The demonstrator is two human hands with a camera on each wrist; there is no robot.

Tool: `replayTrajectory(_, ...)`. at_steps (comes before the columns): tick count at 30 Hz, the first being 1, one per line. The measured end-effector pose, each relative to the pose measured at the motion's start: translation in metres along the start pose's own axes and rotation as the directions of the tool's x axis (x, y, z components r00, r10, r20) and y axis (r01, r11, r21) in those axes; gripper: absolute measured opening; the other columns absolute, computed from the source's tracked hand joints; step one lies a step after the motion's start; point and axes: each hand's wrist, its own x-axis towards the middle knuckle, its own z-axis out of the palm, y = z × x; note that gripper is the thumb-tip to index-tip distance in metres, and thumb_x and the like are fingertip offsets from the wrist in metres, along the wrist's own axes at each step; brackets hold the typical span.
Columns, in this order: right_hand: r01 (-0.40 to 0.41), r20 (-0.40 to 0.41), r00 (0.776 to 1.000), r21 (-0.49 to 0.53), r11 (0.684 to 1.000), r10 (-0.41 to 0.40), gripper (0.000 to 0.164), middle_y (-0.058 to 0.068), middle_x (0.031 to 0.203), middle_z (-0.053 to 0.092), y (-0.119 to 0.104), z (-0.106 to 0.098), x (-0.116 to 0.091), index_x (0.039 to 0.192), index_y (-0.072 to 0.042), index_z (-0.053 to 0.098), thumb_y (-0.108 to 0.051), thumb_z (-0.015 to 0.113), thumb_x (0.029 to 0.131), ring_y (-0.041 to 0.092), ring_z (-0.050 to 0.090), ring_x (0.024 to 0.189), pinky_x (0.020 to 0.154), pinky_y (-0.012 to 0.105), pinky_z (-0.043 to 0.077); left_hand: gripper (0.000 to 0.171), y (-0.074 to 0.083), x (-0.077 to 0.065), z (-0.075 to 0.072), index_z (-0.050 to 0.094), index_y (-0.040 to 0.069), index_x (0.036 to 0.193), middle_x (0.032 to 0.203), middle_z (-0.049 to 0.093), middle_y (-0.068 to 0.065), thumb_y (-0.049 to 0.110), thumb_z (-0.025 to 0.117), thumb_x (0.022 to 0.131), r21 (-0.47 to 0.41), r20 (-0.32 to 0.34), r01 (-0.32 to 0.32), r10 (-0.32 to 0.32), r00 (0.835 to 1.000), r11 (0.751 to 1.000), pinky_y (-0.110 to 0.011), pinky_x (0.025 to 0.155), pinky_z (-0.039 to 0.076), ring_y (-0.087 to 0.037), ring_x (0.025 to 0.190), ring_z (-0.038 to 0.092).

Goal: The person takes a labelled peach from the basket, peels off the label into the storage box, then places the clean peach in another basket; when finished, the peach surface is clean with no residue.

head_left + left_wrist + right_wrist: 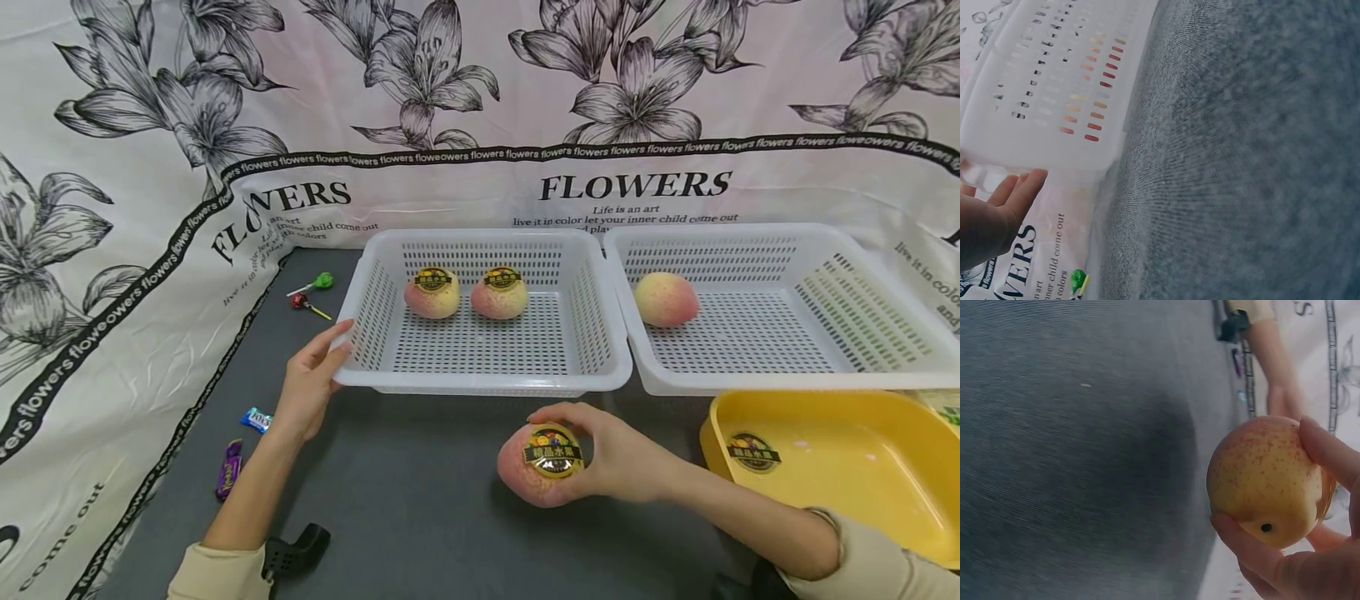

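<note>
My right hand holds a pink and yellow peach above the grey tabletop, thumb and fingers round its sides. A round gold and black label faces up on it. The right wrist view shows the peach's yellow speckled side with a small dark hole. My left hand grips the left rim of a white slotted basket; the left wrist view has its fingers at the rim. Inside that basket sit two labelled peaches, one on the left and one beside it.
A second white basket adjoins on the right, holding a peach with no label showing. In front of it stands a yellow tub with a similar label. Lollipops and wrapped sweets lie at left.
</note>
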Motion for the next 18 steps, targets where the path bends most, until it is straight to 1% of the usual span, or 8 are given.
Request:
replayTrajectory(5, 0.001, 0.001, 1.000, -0.044, 0.999, -0.001, 0.069, 0.006, 0.120, 0.051, 0.012, 0.009, -0.005, 0.130, -0.009, 0.052, -0.031, 0.084, 0.072, 0.022, 0.049, 0.101, 0.082, 0.029, 0.045, 0.045, 0.000, 0.000, 0.000, 0.039, 0.004, 0.145, 0.145, 0.036, -0.016, 0.015, 0.047, 0.101, 0.007, 0.008, -0.007, 0.007, 1.000, 1.000, -0.026, 0.076, 0.053, -0.027, 0.112, 0.049)
replayTrajectory(8, -0.010, 0.003, 1.000, -0.056, 0.998, 0.010, 0.070, 0.006, 0.120, 0.050, 0.015, 0.012, -0.007, 0.130, -0.011, 0.052, -0.034, 0.084, 0.072, 0.022, 0.048, 0.101, 0.081, 0.029, 0.045, 0.047, 0.002, 0.001, -0.001, 0.038, 0.005, 0.145, 0.146, 0.035, -0.017, 0.017, 0.048, 0.101, 0.030, 0.024, -0.001, 0.000, 1.000, 1.000, -0.026, 0.076, 0.053, -0.029, 0.114, 0.048)
replayTrajectory(11, -0.003, -0.005, 1.000, -0.059, 0.998, 0.003, 0.071, 0.006, 0.121, 0.050, 0.017, 0.014, -0.008, 0.130, -0.012, 0.052, -0.035, 0.084, 0.072, 0.023, 0.048, 0.102, 0.082, 0.030, 0.045, 0.048, 0.005, 0.001, -0.003, 0.036, 0.006, 0.146, 0.146, 0.035, -0.018, 0.018, 0.049, 0.101, 0.085, 0.039, 0.011, -0.015, 0.999, 0.996, -0.028, 0.078, 0.052, -0.033, 0.118, 0.046)
replayTrajectory(13, 0.008, -0.011, 1.000, -0.063, 0.998, -0.009, 0.071, 0.005, 0.121, 0.049, 0.019, 0.015, -0.008, 0.131, -0.013, 0.051, -0.036, 0.084, 0.072, 0.022, 0.048, 0.103, 0.083, 0.030, 0.045, 0.051, 0.009, 0.000, -0.002, 0.035, 0.009, 0.148, 0.146, 0.036, -0.017, 0.019, 0.051, 0.100, 0.158, 0.015, 0.003, -0.006, 1.000, 0.987, -0.032, 0.084, 0.051, -0.034, 0.122, 0.044)
replayTrajectory(14, 0.014, -0.014, 1.000, -0.064, 0.998, -0.015, 0.071, 0.005, 0.122, 0.049, 0.020, 0.015, -0.008, 0.131, -0.013, 0.051, -0.036, 0.084, 0.072, 0.022, 0.048, 0.103, 0.083, 0.030, 0.045, 0.052, 0.012, -0.002, -0.001, 0.035, 0.010, 0.148, 0.147, 0.036, -0.015, 0.019, 0.052, 0.100, 0.197, -0.014, -0.011, 0.014, 1.000, 0.980, -0.035, 0.088, 0.049, -0.033, 0.125, 0.042)
replayTrajectory(16, 0.023, -0.021, 0.999, -0.068, 0.997, -0.025, 0.071, 0.005, 0.122, 0.049, 0.021, 0.016, -0.009, 0.131, -0.013, 0.051, -0.037, 0.083, 0.072, 0.021, 0.048, 0.103, 0.084, 0.030, 0.045, 0.052, 0.019, -0.005, 0.003, 0.038, 0.010, 0.146, 0.146, 0.037, -0.013, 0.017, 0.055, 0.098, 0.246, -0.086, -0.082, 0.106, 0.991, 0.966, -0.039, 0.097, 0.042, -0.030, 0.129, 0.040)
replayTrajectory(17, 0.025, -0.022, 0.999, -0.068, 0.997, -0.027, 0.071, 0.005, 0.122, 0.049, 0.021, 0.016, -0.009, 0.131, -0.014, 0.051, -0.037, 0.083, 0.072, 0.020, 0.048, 0.103, 0.084, 0.030, 0.045, 0.052, 0.023, -0.008, 0.006, 0.039, 0.009, 0.145, 0.145, 0.039, -0.011, 0.015, 0.057, 0.097, 0.263, -0.123, -0.131, 0.167, 0.978, 0.956, -0.040, 0.100, 0.039, -0.028, 0.130, 0.040)
replayTrajectory(18, 0.026, -0.023, 0.999, -0.068, 0.997, -0.028, 0.071, 0.005, 0.122, 0.049, 0.022, 0.016, -0.009, 0.131, -0.014, 0.051, -0.038, 0.083, 0.072, 0.020, 0.048, 0.103, 0.084, 0.030, 0.045, 0.051, 0.027, -0.011, 0.011, 0.041, 0.007, 0.143, 0.144, 0.041, -0.009, 0.012, 0.058, 0.096, 0.269, -0.155, -0.190, 0.237, 0.959, 0.944, -0.039, 0.103, 0.036, -0.026, 0.130, 0.040)
